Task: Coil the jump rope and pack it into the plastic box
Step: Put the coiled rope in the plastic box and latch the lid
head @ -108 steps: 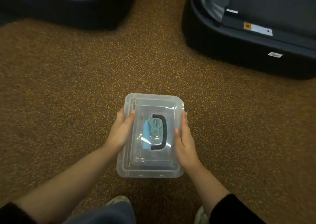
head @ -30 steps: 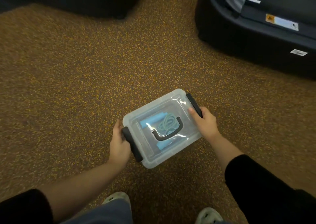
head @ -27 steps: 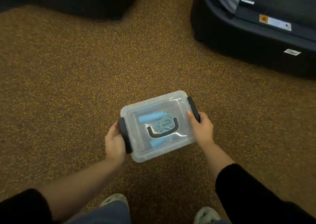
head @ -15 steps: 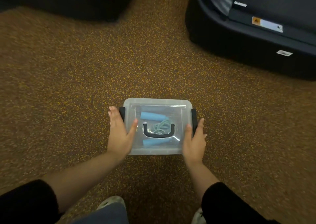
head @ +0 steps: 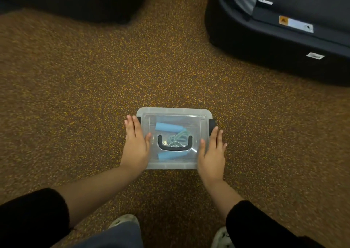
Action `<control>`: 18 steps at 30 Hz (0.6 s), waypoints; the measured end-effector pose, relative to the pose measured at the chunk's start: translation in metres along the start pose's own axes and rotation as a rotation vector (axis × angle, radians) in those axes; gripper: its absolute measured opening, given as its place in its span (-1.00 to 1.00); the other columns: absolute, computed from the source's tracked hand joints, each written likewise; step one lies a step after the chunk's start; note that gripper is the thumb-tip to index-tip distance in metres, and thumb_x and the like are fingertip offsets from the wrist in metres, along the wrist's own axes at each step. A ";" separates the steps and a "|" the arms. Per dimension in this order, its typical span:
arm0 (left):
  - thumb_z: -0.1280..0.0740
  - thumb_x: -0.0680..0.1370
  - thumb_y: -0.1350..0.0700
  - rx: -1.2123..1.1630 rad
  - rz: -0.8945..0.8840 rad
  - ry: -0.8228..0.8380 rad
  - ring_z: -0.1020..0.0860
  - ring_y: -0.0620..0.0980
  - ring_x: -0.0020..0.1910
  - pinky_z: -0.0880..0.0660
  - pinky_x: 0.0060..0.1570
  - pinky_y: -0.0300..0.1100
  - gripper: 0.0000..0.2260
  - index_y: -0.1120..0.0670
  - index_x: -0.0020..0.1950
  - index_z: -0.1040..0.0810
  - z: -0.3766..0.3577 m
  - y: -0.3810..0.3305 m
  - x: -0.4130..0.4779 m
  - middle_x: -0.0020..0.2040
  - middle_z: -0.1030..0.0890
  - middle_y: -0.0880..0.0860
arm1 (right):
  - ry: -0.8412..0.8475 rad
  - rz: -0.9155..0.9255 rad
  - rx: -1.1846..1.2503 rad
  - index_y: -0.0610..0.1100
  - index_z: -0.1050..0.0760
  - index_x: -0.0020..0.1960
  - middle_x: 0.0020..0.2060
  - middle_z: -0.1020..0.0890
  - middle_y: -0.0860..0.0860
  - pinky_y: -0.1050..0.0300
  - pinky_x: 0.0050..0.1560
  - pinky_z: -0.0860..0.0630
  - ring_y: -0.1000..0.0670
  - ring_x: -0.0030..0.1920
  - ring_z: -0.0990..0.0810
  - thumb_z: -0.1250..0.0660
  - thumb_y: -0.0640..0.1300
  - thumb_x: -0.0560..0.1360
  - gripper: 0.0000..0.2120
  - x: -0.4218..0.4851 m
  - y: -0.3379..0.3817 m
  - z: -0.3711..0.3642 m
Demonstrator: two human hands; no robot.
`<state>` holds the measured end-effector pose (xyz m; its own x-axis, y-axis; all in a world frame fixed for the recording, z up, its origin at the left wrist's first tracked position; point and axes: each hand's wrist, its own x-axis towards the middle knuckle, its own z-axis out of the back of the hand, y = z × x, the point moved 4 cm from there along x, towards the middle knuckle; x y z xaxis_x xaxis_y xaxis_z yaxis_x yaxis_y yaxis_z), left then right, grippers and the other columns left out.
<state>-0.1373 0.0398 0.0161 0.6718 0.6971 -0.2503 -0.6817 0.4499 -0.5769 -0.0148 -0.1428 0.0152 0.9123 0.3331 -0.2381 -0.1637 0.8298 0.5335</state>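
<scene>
At the near edge we note grey trouser fabric (head: 117,236), two pale shoes (head: 124,220) and black sleeves (head: 32,215) pushed back from bare forearms. Beyond these, our left hand (head: 136,145) lies flat with fingers extended and close together against the left end of the clear rectangular plastic box (head: 173,165), thumb resting on the lid; our right hand (head: 212,153) is likewise flat and extended against the right end, thumb on the lid. Neither hand grips anything. The box sits on the brown speckled floor (head: 94,77), lid on, with a black latch (head: 212,123) at each end and a black U-shaped carry handle (head: 175,148) on top. Through the lid we see the jump rope with blue foam grips (head: 168,127) and its teal cord bunched between them, inside the box. Farther off stand two dark machine bases (head: 274,45), the right one bearing labels.
</scene>
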 end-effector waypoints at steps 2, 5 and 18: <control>0.00 0.63 0.02 0.015 0.000 0.002 0.21 0.11 0.53 0.12 0.46 -0.11 -0.42 0.22 0.50 0.21 0.000 0.000 0.000 0.54 0.21 0.18 | -0.006 0.042 -0.024 -0.02 0.07 0.54 0.54 -0.02 -0.07 -0.17 0.45 -0.05 -0.28 0.50 0.05 -0.01 0.04 0.62 -0.46 0.001 -0.001 -0.001; -0.01 0.63 0.04 0.041 -0.001 -0.002 0.18 0.15 0.53 0.11 0.47 -0.08 -0.44 0.24 0.50 0.19 -0.001 -0.001 0.000 0.54 0.18 0.21 | -0.031 0.053 -0.026 -0.08 0.02 0.53 0.53 -0.06 -0.12 -0.15 0.46 -0.03 -0.30 0.49 -0.01 0.00 0.01 0.62 -0.48 0.001 -0.001 -0.004; -0.01 0.63 0.02 0.020 0.000 0.025 0.09 0.10 0.54 -0.18 0.42 0.01 -0.45 0.16 0.52 0.16 0.004 -0.003 -0.003 0.56 0.17 0.12 | -0.110 0.036 -0.006 -0.13 -0.05 0.52 0.50 -0.17 -0.17 -0.10 0.39 -0.23 -0.24 0.46 -0.18 -0.12 -0.02 0.60 -0.45 -0.003 0.003 -0.004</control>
<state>-0.1389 0.0386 0.0220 0.6785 0.6833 -0.2696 -0.6873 0.4610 -0.5613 -0.0196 -0.1395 0.0149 0.9415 0.3116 -0.1281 -0.1988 0.8208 0.5355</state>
